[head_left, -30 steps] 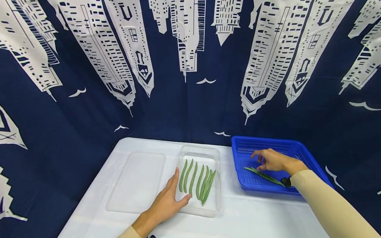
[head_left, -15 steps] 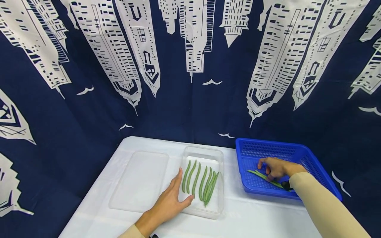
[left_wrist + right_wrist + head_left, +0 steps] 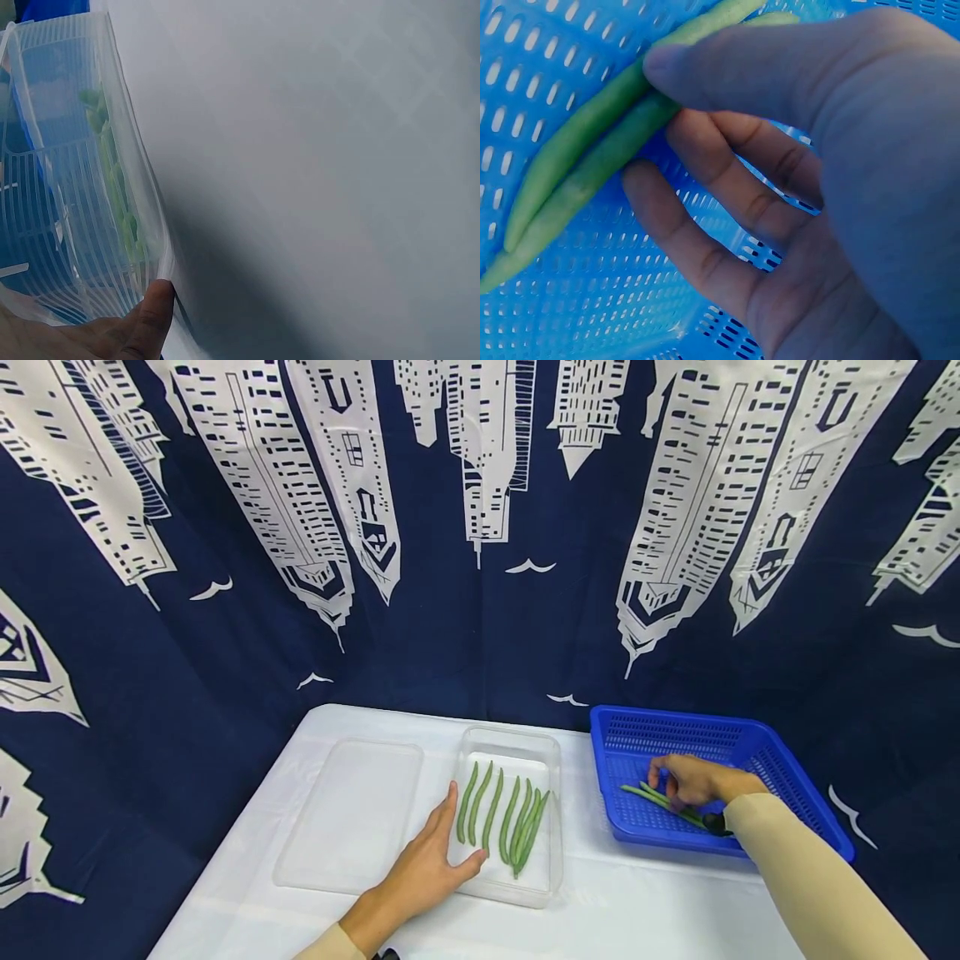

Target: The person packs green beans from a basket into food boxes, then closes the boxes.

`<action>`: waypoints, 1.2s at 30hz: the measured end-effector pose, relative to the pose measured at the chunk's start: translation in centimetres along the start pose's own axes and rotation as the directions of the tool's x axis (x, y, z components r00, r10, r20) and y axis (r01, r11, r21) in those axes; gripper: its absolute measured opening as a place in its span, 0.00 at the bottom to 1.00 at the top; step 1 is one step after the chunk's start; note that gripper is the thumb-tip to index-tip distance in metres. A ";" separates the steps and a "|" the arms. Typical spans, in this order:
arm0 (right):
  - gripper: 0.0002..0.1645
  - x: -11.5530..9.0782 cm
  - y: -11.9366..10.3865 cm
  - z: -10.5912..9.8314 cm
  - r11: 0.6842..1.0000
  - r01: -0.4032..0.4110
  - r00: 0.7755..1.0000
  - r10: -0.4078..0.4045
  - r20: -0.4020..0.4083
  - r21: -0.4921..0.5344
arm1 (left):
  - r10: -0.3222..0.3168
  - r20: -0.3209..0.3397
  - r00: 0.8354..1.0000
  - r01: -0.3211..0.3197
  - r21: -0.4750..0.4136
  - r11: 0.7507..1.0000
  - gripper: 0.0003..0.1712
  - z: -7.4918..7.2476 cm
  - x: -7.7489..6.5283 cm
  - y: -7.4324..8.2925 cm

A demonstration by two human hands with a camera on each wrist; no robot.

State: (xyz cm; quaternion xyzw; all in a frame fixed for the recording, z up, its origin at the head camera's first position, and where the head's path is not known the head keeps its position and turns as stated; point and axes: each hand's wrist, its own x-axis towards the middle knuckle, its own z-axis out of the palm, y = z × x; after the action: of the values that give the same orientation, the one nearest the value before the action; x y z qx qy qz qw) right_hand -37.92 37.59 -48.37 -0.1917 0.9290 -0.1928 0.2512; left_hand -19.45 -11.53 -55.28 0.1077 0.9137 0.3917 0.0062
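Note:
In the head view my left hand (image 3: 426,857) lies with straight fingers along the near left side of a clear plastic container (image 3: 557,860). Several green beans (image 3: 491,810) lie lengthwise in it. The left wrist view shows my fingertip (image 3: 157,300) against the container's ribbed wall (image 3: 45,180). My right hand (image 3: 692,780) is down in a blue perforated basket (image 3: 611,818). Two green beans (image 3: 592,120) lie side by side there; my thumb (image 3: 705,75) presses over them and the fingers bend in from the other side, pinching. Which bean the pinch takes in is partly hidden.
A flat translucent lid (image 3: 348,818) lies on the white table (image 3: 600,910) left of the container. Behind the table hangs a navy cloth (image 3: 472,627) printed with white buildings. The basket stands at the table's right.
My right hand has lowered onto the green beans in the basket and drawn its thumb and fingers together; the beans have shifted slightly apart. My left hand stays by the container.

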 end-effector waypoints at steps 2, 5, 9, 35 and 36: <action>0.23 -0.1 0.1 0.0 1.000 0.021 1.000 -0.021 -0.017 -0.022 | 0.000 0.005 1.000 0.000 -0.001 1.000 0.68 0.0 0.0 -0.1; 0.22 -0.1 0.2 -0.1 0.995 0.056 0.997 -0.060 -0.056 -0.079 | 0.002 0.007 1.000 -0.002 -0.003 1.000 0.68 0.0 0.0 -0.1; 0.21 -0.2 0.0 -0.6 0.987 0.083 0.991 -0.097 -0.097 -0.138 | 0.004 0.006 1.000 -0.004 -0.009 1.000 0.67 0.1 0.0 -0.1; 0.22 -1.5 -5.4 -0.6 0.954 0.192 0.904 -0.264 -0.337 -0.232 | 0.020 0.002 1.000 -0.020 -0.006 1.000 0.67 0.1 0.1 0.0; 0.22 -1.6 -5.8 -0.5 0.954 0.177 0.897 -0.257 -0.359 -0.240 | 0.021 0.002 1.000 -0.021 -0.005 1.000 0.67 0.1 0.1 0.0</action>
State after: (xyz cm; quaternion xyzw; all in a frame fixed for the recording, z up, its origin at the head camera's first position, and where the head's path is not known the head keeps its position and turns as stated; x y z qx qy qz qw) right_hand -35.40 33.51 -44.74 -0.2772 0.9474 -0.1587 0.0193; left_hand -19.48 -11.40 -55.34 0.1176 0.9116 0.3938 0.0031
